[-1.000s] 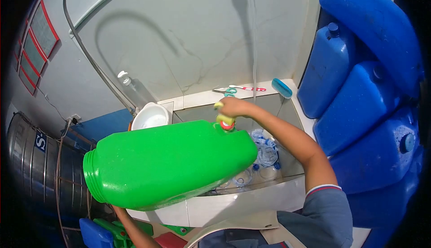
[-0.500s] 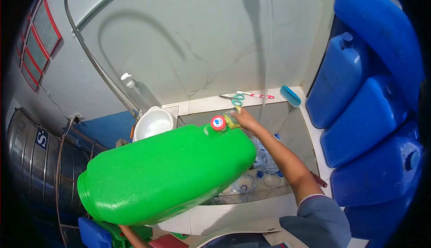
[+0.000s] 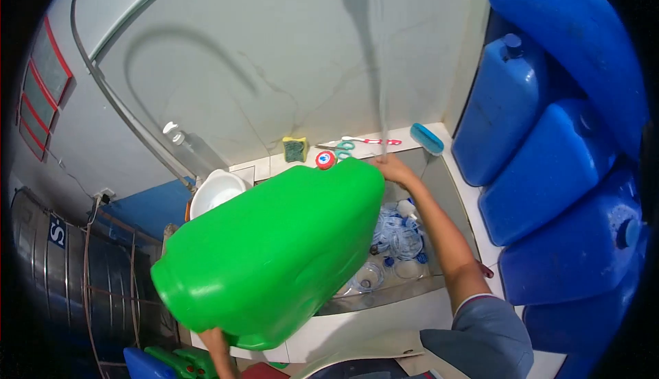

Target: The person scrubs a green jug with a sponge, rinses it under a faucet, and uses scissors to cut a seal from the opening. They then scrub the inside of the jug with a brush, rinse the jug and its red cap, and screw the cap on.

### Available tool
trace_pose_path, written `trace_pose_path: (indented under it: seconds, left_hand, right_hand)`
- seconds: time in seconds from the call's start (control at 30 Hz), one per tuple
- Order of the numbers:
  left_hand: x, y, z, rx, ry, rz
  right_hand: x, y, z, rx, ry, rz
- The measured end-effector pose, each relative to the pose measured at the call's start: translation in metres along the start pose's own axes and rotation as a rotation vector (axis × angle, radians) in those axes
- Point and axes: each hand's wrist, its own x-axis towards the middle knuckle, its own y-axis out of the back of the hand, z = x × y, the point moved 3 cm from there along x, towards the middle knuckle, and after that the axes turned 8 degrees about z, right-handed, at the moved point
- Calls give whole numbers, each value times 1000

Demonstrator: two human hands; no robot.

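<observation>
A large green jug (image 3: pixel 268 242) with a red cap (image 3: pixel 325 159) lies tilted across the middle of the view, above the basin. My left hand (image 3: pixel 214 340) is under its lower left end, fingers wrapped against the jug and partly hidden. Beside the jug's upper right end is my right hand (image 3: pixel 392 166), next to the falling water stream (image 3: pixel 383 104); its fingers are partly hidden and too small to make out. A yellow and green sponge (image 3: pixel 295 149) rests on the white ledge behind the jug.
Blue jugs (image 3: pixel 542 173) line the right side. Clear rings and blue caps (image 3: pixel 398 235) lie in the basin (image 3: pixel 449 207). Scissors (image 3: pixel 343 149), a red and white brush (image 3: pixel 371 141) and a blue brush (image 3: pixel 427 139) are on the ledge. A white bowl (image 3: pixel 218 194) and metal tank (image 3: pixel 51 269) stand left.
The sponge has left my right hand and now lies on the ledge. The green jug has tilted more steeply, its left end lower and closer. The view has shifted slightly right.
</observation>
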Motion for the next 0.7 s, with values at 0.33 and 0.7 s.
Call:
trace_pose_path:
  seconds: [0.33,0.7]
  left_hand:
    - [-29,-95,31,-59,119,-167]
    - [-39,-83,24,-164,191,-83]
  right_hand:
    - [36,118,89,-720,-93,576]
    - [14,-30,130,507,201,-28]
